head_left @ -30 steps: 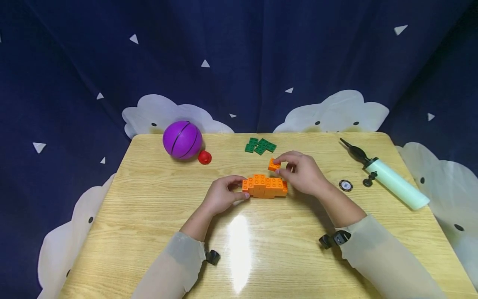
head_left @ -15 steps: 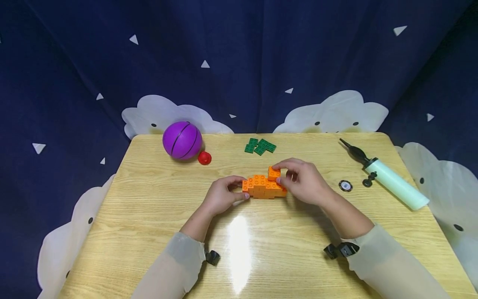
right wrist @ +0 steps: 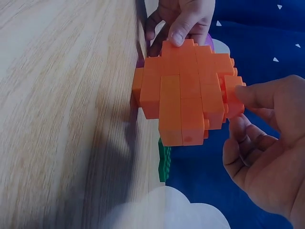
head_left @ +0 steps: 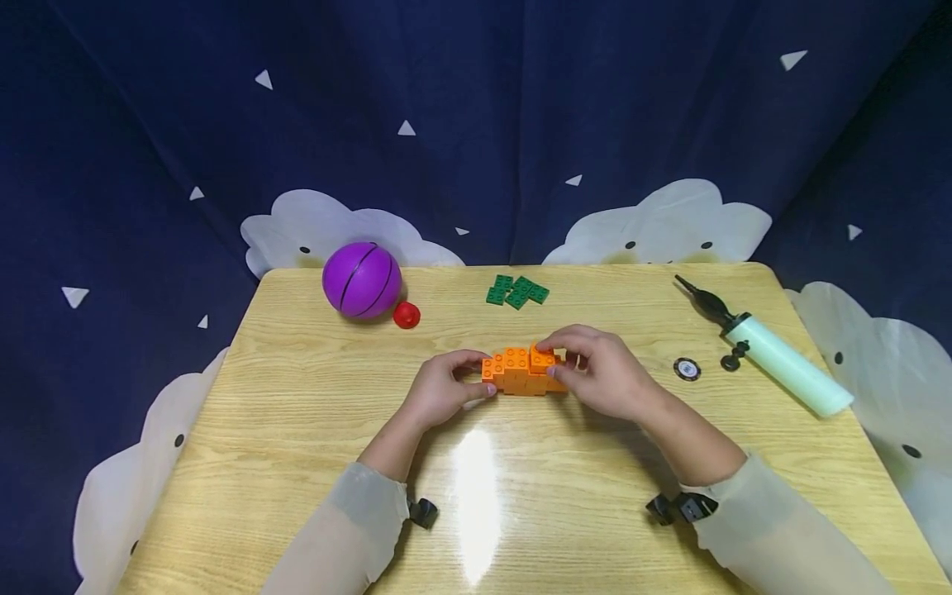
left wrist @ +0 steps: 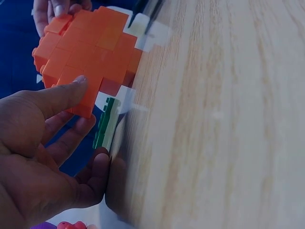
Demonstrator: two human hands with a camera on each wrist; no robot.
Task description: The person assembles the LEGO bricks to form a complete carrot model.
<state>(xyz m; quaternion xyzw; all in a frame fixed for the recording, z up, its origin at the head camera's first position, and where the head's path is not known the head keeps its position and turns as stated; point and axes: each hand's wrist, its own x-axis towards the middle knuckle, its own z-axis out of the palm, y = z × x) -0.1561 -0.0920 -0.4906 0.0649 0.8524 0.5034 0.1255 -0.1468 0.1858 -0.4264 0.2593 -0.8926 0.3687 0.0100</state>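
An orange structure point(head_left: 521, 382) of toy building bricks stands near the middle of the table, its layers stepped at both ends. My left hand point(head_left: 446, 388) grips its left end, thumb on the near side and fingers behind. With thumb and fingertips my right hand point(head_left: 604, 372) pinches a small orange brick point(head_left: 541, 360) right at the studs on the structure's top, right of the middle. In the right wrist view that brick point(right wrist: 233, 97) sits slightly tilted against the studs, a narrow gap showing at one side.
Several green bricks point(head_left: 518, 291) lie behind the structure. A purple ball point(head_left: 362, 280) and a red hat-shaped piece point(head_left: 406, 315) are at the back left. On the right are a poker chip point(head_left: 687, 369), a small black piece point(head_left: 735, 356) and a pale green pump point(head_left: 790, 366).
My right hand has brought the small orange brick down and toward me, from behind the structure onto its top. The left hand has kept its grip in place.
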